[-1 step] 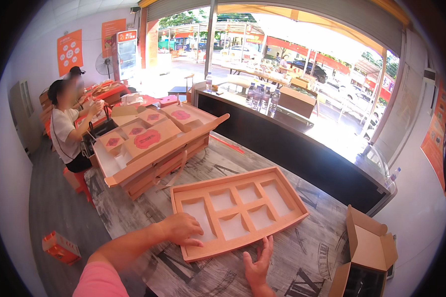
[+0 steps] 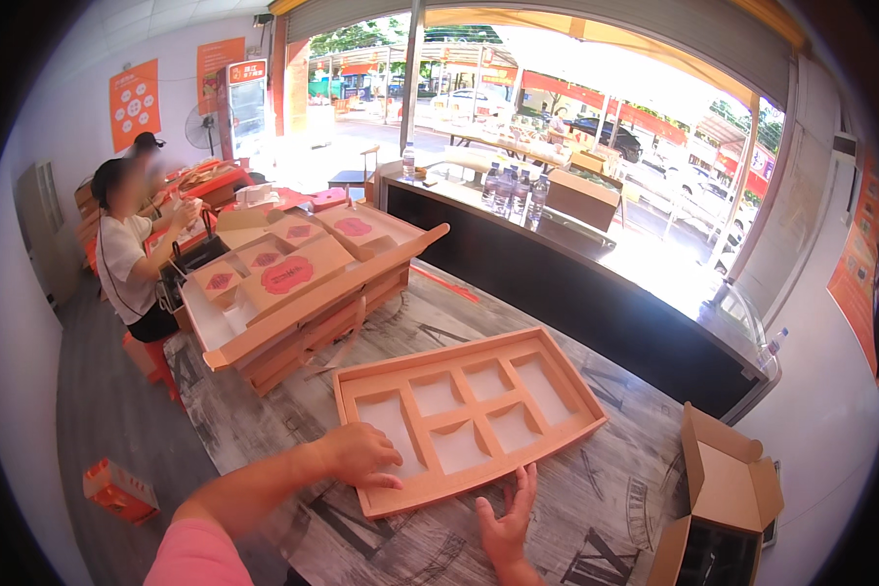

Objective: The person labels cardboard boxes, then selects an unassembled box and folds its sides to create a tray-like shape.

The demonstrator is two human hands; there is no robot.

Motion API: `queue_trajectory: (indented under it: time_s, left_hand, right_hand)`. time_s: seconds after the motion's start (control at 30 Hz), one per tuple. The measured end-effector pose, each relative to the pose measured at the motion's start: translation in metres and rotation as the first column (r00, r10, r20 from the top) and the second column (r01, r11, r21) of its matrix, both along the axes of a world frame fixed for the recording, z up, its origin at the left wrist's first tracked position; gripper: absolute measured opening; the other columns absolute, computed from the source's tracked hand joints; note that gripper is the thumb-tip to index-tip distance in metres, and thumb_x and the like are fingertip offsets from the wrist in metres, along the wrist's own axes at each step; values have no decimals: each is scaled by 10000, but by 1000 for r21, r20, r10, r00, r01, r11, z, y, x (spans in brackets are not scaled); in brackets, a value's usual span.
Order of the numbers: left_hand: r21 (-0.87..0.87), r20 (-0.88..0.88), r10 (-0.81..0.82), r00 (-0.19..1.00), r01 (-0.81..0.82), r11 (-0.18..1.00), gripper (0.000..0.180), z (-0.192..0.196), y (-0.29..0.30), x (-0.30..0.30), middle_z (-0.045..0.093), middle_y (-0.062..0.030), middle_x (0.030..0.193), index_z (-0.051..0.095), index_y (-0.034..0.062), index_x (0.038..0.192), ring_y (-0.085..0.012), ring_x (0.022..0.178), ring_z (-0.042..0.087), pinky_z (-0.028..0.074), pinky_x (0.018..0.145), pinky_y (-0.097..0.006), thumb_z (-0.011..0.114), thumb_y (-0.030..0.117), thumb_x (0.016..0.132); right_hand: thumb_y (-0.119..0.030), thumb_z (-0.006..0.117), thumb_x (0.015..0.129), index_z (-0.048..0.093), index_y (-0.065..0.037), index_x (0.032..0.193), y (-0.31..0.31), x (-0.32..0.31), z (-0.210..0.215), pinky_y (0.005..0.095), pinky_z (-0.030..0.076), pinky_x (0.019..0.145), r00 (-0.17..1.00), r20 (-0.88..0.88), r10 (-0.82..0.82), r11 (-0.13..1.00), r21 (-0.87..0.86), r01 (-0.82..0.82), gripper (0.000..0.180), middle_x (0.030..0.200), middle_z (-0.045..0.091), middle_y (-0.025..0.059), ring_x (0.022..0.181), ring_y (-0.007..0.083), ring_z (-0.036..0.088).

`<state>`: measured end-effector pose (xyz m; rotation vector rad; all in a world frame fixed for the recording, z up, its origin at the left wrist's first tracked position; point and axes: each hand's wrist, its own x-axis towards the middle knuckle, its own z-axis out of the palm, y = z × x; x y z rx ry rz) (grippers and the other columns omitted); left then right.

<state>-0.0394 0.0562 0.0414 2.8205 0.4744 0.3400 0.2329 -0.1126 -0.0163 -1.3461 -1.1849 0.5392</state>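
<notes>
Lower centre of frame: a shallow cardboard tray on the grey patterned table. Its near left corner was partly covered by the left hand. That hand's fingers were bent, tips over the left compartment; whether they pinched the wall, could not tell. The right hand, below the tray's front edge, had fingers and thumb spread (contact at the fingertips uncertain; the wrist was cut off by the lower border). The pink sleeve at lower left was cropped too, and the dark contents of the open box at lower right were hard to make out.

Tabletop showed between tray and box, the widest gap; a narrower strip ran between the tray and the box stack at centre left. The black counter front bounded the far side.

Tray: orange-brown, raised walls, six recesses with whitish floors, long ones at both ends, four smaller in a two-by-two block between.
</notes>
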Motion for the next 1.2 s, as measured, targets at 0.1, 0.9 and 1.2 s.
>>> queue_trajectory:
  time_s: [0.1,0.9,1.2]
  left_hand:
    - [-88,-38,171,985,-174,981,471,7,-18,9,696,-59,689,723,116,823,-283,679,694,523,603,-421,668,577,906]
    - [-273,281,212,936,-134,953,603,49,-49,51,705,-146,868,684,30,1041,-339,846,693,532,748,-403,799,573,806]
    - [-241,-266,242,933,-308,920,812,127,-38,46,747,-204,938,739,33,1136,-383,898,723,552,795,-450,553,773,859]
  right_hand:
    - [-24,725,829,306,3,1561,1,-1,4,479,324,1201,999,28,39,998,49,-40,844,1676,132,191,1526,335,274]
    - [-390,917,724,331,45,1527,-7,-16,12,543,324,1185,890,438,125,987,36,-156,1085,1599,248,350,1475,513,302]
    - [-361,913,724,367,26,1515,-9,-17,10,538,335,1181,897,426,115,990,29,-140,1037,1607,241,340,1473,513,312]
